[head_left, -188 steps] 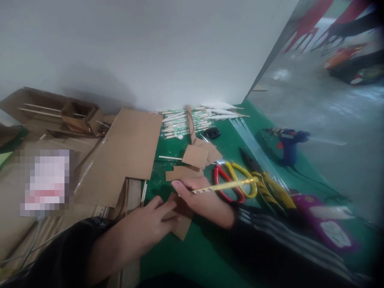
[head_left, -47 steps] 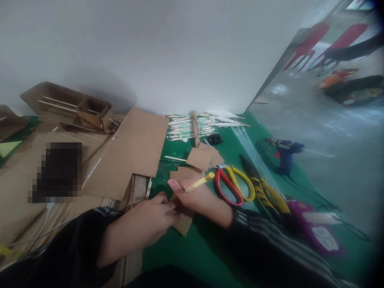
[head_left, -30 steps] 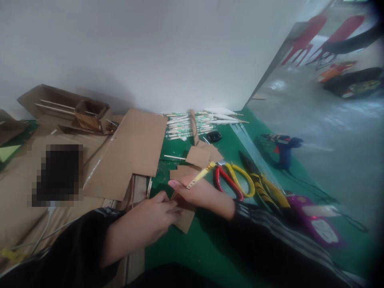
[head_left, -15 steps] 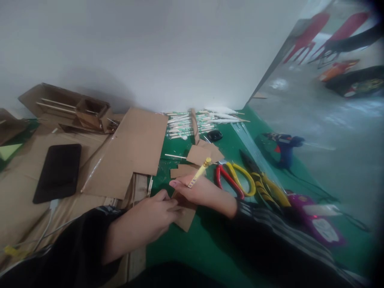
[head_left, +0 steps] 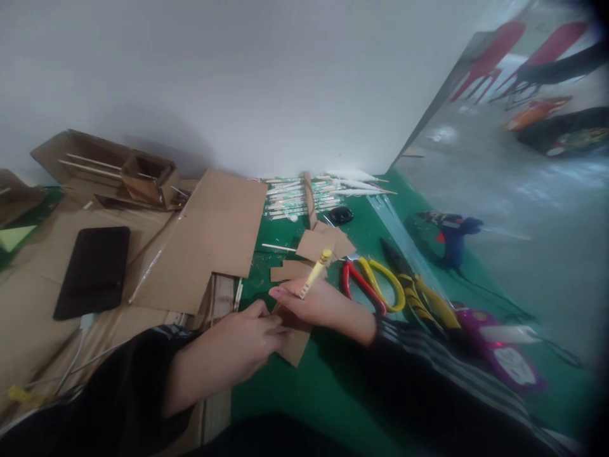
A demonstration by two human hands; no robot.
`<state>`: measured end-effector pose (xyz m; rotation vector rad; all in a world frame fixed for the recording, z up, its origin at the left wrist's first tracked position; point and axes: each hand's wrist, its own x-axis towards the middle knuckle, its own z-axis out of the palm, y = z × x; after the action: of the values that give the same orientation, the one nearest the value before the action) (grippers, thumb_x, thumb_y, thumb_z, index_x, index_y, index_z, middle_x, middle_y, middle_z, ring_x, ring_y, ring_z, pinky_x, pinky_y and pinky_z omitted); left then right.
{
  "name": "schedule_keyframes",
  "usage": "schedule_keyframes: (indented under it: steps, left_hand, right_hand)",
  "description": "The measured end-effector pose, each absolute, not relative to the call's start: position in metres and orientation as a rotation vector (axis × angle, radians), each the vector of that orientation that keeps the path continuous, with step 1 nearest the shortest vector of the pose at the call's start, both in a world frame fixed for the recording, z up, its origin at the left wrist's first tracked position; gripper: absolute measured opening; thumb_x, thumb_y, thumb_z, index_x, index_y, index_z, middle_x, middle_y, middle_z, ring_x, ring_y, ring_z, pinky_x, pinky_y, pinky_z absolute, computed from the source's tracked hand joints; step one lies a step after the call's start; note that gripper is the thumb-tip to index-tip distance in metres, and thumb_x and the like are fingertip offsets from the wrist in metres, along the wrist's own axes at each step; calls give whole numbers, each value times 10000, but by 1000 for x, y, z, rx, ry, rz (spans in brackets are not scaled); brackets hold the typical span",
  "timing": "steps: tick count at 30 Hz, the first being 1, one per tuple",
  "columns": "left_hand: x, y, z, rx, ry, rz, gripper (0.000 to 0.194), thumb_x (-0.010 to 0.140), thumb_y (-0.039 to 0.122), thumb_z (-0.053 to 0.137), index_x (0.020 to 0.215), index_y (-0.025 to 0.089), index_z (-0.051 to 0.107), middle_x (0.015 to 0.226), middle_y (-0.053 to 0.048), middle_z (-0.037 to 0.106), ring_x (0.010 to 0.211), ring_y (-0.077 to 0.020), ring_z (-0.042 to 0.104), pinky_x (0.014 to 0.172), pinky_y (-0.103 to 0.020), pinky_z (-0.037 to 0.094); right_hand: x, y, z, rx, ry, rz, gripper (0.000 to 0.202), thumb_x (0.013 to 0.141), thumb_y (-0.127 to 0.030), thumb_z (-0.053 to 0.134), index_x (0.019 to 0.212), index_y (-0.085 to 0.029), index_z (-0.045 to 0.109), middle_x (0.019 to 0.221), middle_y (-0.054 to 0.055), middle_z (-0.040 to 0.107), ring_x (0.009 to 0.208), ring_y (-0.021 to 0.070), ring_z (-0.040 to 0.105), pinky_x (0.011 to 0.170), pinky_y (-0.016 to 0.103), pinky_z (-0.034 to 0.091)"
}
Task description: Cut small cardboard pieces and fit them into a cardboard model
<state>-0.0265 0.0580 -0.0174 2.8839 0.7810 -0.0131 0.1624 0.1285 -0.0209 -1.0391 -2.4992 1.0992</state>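
My right hand [head_left: 318, 304] is closed around a yellow pen [head_left: 314, 273], its upper end tilted up and to the right. The pen's tip is hidden under the hand. Below lies a small brown cardboard piece [head_left: 295, 349] on the green tabletop. My left hand [head_left: 242, 349] has curled fingers at the left edge of that piece, gripping or pressing it; the fingertips are partly hidden. Just beyond the hands are more cut cardboard pieces [head_left: 314, 245] and a thin wooden stick [head_left: 278, 247].
To the right lie red-and-yellow-handled scissors [head_left: 352, 285], pliers [head_left: 428, 304], a purple device [head_left: 509, 355] and a blue glue gun [head_left: 451, 238]. At left are a large cardboard sheet [head_left: 214, 235], a black phone [head_left: 92, 273] and a cardboard box structure [head_left: 143, 184]. Wrapped sticks [head_left: 285, 200] lie by the wall.
The top of the pen has tipped slightly to the left and the right hand has barely shifted. The left hand and the cardboard piece stay in place.
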Motion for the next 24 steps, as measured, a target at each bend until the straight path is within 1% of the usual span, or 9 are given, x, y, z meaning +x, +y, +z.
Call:
schedule_keyframes:
  steps: [5,8,10,13,16,20,24]
  left_hand:
    - [-27,58,-19,2863,786,29,282,889,174,544,1169,190,578,1172,-43,628,997,-222,518,933,-352,364]
    - [-26,59,-15,2831,825,24,303,883,177,558,1185,197,566,1156,-33,632,977,-216,518,914,-328,376]
    - [-26,59,-13,2826,831,9,324,876,178,567,1200,199,558,1147,-34,634,961,-214,517,896,-323,383]
    - [-25,59,-13,2855,784,16,328,879,162,555,1206,183,554,1150,-35,638,977,-214,512,925,-339,361]
    - [-26,59,-15,2868,762,33,327,883,146,544,1208,174,553,1153,-29,641,1001,-213,510,947,-343,342]
    - [-26,59,-13,2858,806,-1,327,876,170,566,1203,190,561,1162,-24,636,965,-208,521,898,-332,370]
    - [-25,59,-11,2901,766,25,323,883,158,555,1206,167,553,1154,-35,645,1017,-207,521,940,-341,352]
  right_hand:
    - [164,128,-21,-997,-2485,1088,536,1000,-464,332,661,-164,619,623,-1,594,578,113,495,560,243,322]
    - [165,128,-20,-1000,-2488,1138,543,1003,-458,325,671,-169,643,605,-5,596,563,111,494,555,242,319]
    - [165,128,-20,-990,-2483,1106,532,1000,-456,336,667,-168,635,614,-3,597,578,115,500,564,243,324]
    - [165,128,-21,-983,-2488,1079,542,999,-467,329,657,-166,623,620,0,600,579,115,499,568,243,327]
    - [165,128,-21,-993,-2496,1140,556,1002,-475,312,687,-169,652,621,1,622,568,111,508,562,241,328]
    - [165,128,-20,-974,-2484,1106,544,1002,-460,328,689,-163,659,648,12,631,602,120,524,581,244,343]
    - [166,127,-19,-1010,-2484,1193,555,1004,-465,312,734,-169,696,637,15,637,587,122,525,566,245,341]
